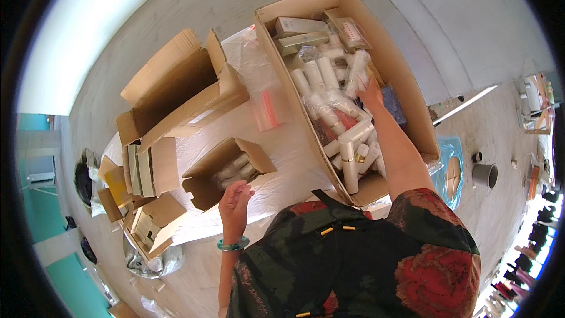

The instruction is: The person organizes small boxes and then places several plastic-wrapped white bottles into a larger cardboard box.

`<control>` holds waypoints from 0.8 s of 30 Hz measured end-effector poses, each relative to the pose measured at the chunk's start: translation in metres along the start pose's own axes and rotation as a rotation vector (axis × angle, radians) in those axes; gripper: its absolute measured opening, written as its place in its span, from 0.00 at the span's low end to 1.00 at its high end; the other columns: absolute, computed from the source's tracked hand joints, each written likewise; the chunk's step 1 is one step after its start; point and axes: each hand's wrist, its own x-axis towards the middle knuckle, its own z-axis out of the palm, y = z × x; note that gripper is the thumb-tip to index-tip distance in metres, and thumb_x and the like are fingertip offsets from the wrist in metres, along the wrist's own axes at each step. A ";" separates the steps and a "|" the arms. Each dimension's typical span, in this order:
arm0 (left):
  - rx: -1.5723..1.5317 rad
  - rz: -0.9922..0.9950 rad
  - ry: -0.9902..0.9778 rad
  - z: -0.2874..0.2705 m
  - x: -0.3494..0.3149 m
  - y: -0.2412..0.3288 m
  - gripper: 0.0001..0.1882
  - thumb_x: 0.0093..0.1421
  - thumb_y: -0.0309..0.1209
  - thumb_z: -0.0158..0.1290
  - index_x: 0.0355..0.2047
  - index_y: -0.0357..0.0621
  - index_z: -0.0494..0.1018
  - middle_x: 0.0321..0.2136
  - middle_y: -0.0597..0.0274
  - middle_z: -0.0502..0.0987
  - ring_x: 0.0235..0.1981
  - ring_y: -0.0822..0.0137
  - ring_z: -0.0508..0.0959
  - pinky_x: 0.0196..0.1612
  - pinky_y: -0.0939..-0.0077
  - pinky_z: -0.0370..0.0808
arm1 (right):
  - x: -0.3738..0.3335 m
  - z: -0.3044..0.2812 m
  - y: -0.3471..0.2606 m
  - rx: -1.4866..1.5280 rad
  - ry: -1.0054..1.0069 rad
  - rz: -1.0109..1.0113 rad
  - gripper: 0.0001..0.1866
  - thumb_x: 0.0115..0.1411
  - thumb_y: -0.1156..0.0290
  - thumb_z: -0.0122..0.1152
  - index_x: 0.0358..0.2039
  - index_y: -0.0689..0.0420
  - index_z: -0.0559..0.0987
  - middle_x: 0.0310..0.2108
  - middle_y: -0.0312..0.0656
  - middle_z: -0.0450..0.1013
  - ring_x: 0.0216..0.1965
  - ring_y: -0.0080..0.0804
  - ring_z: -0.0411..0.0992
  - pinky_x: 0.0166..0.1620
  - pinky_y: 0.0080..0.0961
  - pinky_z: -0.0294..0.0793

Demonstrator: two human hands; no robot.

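A large cardboard box (424, 121) holds many white cylindrical bottles, some with gold bands, several in clear plastic wrap. My right hand (370, 94) reaches into it with the fingers closed on a plastic-wrapped white bottle (357, 68); the grip is partly hidden. A gold-banded white bottle (349, 171) stands out at the box's near end. My left hand (235, 202), with a green bangle on the wrist, is raised beside a small open carton (203, 184). Its fingers are curled together and nothing shows in them. Inside that carton lie several plastic-wrapped white pieces (238, 168).
An open tall carton (194, 103) stands at the far left of the white-covered table (282, 150). Pink-striped plastic bags (266, 110) lie between the boxes. Smaller cartons (154, 224) crowd the left edge. On the floor at right are a grey bin (484, 175) and a blue plastic-lined container (452, 171).
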 end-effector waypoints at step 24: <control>0.215 0.558 -0.170 0.018 0.012 0.078 0.21 0.50 0.27 0.59 0.44 0.40 0.67 0.34 0.62 0.70 0.36 0.71 0.72 0.39 0.77 0.71 | -0.284 -0.046 -0.206 0.843 -0.644 -0.404 0.14 0.60 0.62 0.54 0.40 0.60 0.73 0.29 0.31 0.70 0.32 0.18 0.65 0.37 0.19 0.66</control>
